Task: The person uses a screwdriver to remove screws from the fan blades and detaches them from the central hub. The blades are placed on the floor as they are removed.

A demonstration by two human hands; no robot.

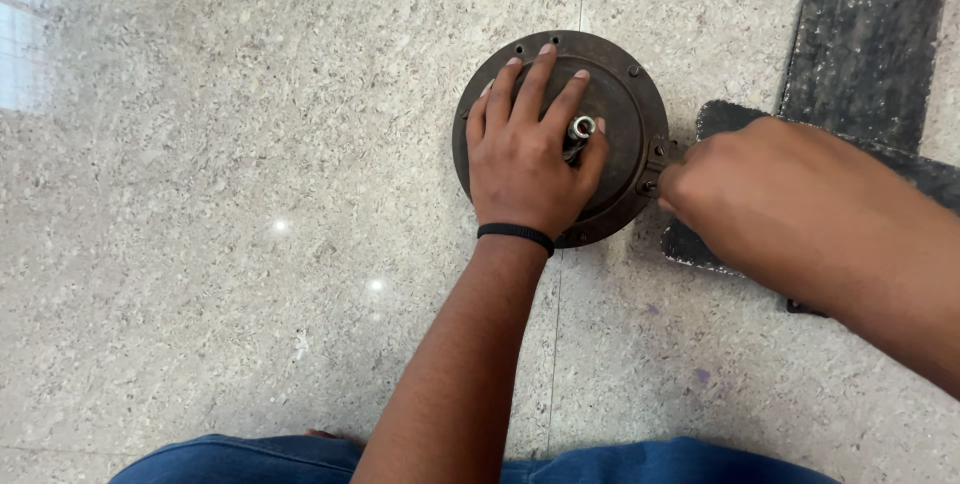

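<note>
Here, a round dark metal disc is lying flat on the speckled stone floor, a little above the middle of the view and straddling a thin seam between two floor slabs. The left hand is resting palm down on top of the disc, its fingers spreading out flat across the face and reaching toward the far rim, gripping nothing. A short metal shaft with a shiny threaded end is sticking up from the disc's centre, poking out between the thumb and the forefinger. A black band is circling the left wrist.

The right hand is coming in from the right side and meeting the disc's right edge, where small bolts are sitting around the rim. Its fingers are curling in tightly together at that edge; what they are pinching there cannot be told, since the back of the hand is covering it. A dark mat is lying on the floor just beside the disc, under the right hand. Blue trousers are showing along the bottom edge.
</note>
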